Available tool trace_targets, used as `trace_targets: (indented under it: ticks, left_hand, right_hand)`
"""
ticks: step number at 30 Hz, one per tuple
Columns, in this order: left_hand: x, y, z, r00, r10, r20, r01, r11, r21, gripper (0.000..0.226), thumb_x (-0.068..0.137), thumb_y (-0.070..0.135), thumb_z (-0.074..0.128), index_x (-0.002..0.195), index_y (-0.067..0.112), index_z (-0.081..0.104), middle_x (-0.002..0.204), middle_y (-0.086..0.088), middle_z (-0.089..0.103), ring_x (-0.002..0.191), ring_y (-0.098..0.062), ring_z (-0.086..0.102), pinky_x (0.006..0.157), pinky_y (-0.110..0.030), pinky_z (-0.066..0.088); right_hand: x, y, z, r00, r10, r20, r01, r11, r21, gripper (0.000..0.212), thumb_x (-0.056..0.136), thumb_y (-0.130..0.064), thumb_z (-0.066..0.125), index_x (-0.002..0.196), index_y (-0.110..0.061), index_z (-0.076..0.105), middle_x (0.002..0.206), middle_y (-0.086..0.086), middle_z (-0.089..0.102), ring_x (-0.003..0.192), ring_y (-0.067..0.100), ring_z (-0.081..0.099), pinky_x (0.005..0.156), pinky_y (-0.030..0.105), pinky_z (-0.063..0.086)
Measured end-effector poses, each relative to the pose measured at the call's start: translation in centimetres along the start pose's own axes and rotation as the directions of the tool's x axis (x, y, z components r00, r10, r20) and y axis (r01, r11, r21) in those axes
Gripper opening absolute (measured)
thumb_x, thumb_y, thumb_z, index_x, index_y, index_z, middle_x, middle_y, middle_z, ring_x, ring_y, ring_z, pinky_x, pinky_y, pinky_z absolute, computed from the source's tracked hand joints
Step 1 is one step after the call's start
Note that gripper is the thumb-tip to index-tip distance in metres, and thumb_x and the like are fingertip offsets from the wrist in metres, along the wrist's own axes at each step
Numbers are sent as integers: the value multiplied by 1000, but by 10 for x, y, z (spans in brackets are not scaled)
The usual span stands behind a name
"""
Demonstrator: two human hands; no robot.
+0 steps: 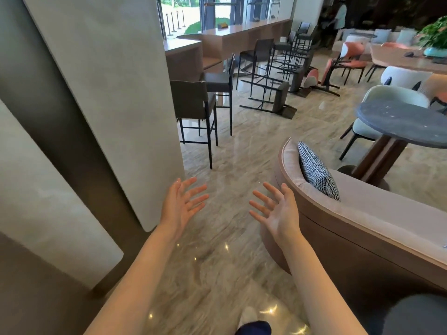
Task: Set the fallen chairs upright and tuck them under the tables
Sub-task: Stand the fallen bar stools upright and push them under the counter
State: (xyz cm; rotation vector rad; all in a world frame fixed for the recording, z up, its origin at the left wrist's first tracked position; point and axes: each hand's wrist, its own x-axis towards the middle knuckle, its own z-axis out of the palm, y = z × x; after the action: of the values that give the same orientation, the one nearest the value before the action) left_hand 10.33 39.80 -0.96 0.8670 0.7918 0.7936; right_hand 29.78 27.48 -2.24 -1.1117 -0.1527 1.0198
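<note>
Both hands were held out in front of the body, palms turned inward and fingers spread, the left hand (182, 204) and the right hand (274, 209) a little apart and holding nothing, a posture that read as readiness with no chair within reach. Well ahead of the hands and slightly to the right, a dark bar stool (268, 97) lay tipped over on the marble floor (242, 151), its legs pointing back toward the long wooden counter (244, 35). Farther off to the right, a pink chair (314, 79) lay fallen near a wooden table (399, 59). Ahead and just left of the hands, two stools stood upright, the nearer stool (193, 102) beside the pale pillar (108, 93). Just right of the right hand curved a sofa back (362, 213) carrying a checked cushion (316, 170). The job seemed hardly begun: the walk to the fallen stool came first
</note>
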Motion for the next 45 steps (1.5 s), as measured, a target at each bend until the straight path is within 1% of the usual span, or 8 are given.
trace_targets:
  ticks: [3,7,14,18,24,29,39,45]
  left_hand:
    - [48,-2,9,1000,-11,-16,11,1000,2,47,101,46,28,123,16,58,120,-16,66,109,-35,63,96,-45,47]
    - [125,1,33,999,-16,-39,16,1000,9,49,102,45,28,127,13,56,119,-16,66,109,-36,62,99,-47,46]
    - [269,29,97,998,-10,-59,11,1000,1,49,101,44,28,126,13,57,118,-16,66,109,-36,62,97,-46,47]
    - [335,46,127,998,12,-61,-11,1000,18,49,101,44,29,126,13,56,117,-14,68,107,-35,64,94,-45,49]
    - [418,54,147,995,-15,-97,16,1000,7,50,101,43,30,129,11,55,117,-15,68,107,-35,65,96,-47,48]
    - [494,56,153,992,-44,-122,43,999,-9,49,100,43,30,127,11,56,118,-16,67,108,-37,63,98,-49,47]
    - [684,91,160,991,-40,-127,30,996,-78,47,101,44,29,120,13,59,117,-16,67,108,-37,63,98,-48,46]
    - [779,142,163,989,5,-148,-18,996,-84,47,102,45,27,120,16,59,113,-12,69,105,-33,64,89,-43,49]
  right_hand:
    - [50,-9,3,1000,6,-1,-6,1000,3,47,98,-52,35,122,-20,61,120,14,65,112,37,60,96,53,47]
    - [132,-34,8,1000,11,10,-11,1000,2,48,99,-52,35,123,-20,60,120,14,64,112,37,60,99,54,45]
    - [280,-105,23,999,31,32,-31,999,-9,46,100,-49,32,124,-20,58,121,13,64,114,36,58,101,53,43]
    - [350,-146,33,998,17,53,-17,1000,-9,46,99,-48,32,125,-20,58,121,14,64,113,35,60,98,50,45]
    - [433,-169,41,997,34,67,-35,999,18,50,99,-48,32,131,-17,55,123,16,63,115,36,58,100,52,44]
    - [505,-176,52,998,49,42,-51,998,30,50,99,-49,32,130,-17,55,121,16,64,114,37,59,92,49,47]
    - [680,-222,126,999,19,25,-19,1000,10,43,100,-46,32,118,-19,59,119,16,63,114,38,57,94,49,45]
    - [769,-254,179,999,8,47,-8,1000,11,44,100,-43,33,125,-15,57,116,18,65,111,38,59,96,49,44]
